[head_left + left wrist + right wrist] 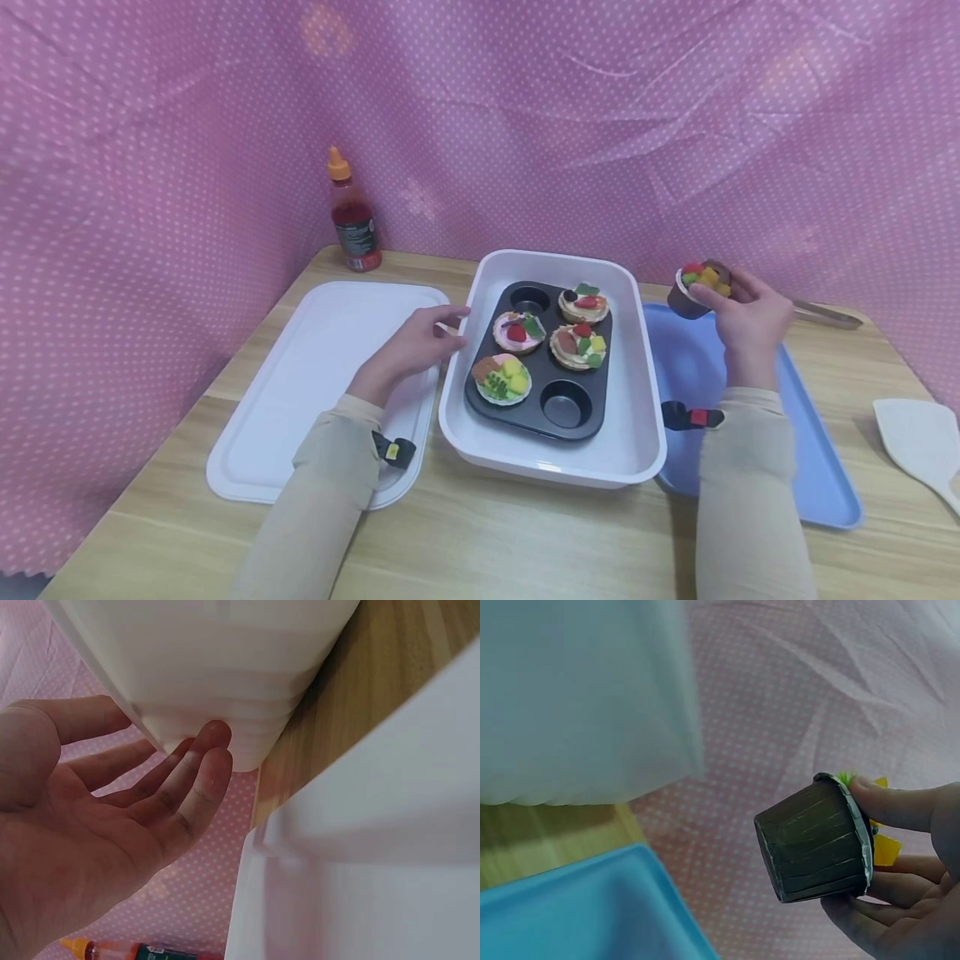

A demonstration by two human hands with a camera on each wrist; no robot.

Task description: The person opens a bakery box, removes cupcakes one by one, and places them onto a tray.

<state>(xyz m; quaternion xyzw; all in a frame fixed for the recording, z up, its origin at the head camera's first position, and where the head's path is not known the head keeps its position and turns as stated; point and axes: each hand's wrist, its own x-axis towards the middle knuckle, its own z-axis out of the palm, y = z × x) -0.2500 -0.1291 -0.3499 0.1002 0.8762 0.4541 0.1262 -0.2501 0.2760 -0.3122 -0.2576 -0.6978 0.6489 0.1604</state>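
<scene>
My right hand (753, 321) pinches a toy cupcake (814, 844) in a dark brown paper cup, topped with red, green and yellow fruit pieces, held up over the far end of the blue tray (813, 467). At the white bin's left rim, my left hand (412, 346) has its fingertips right at the wall, fingers loosely bent. Inside the white bin (648, 400) lies a black muffin pan (517, 415). Several toy tarts sit in its cups, among them a pink-cream tart (517, 333); the far-left cup and the near-right cup (566, 406) hold nothing.
A white tray (300, 375) lies left of the bin, under my left forearm. At the back left stands a sauce bottle (354, 221) with an orange cap. A white spatula (918, 437) and a metal utensil (828, 315) lie on the right. Pink dotted cloth surrounds the table.
</scene>
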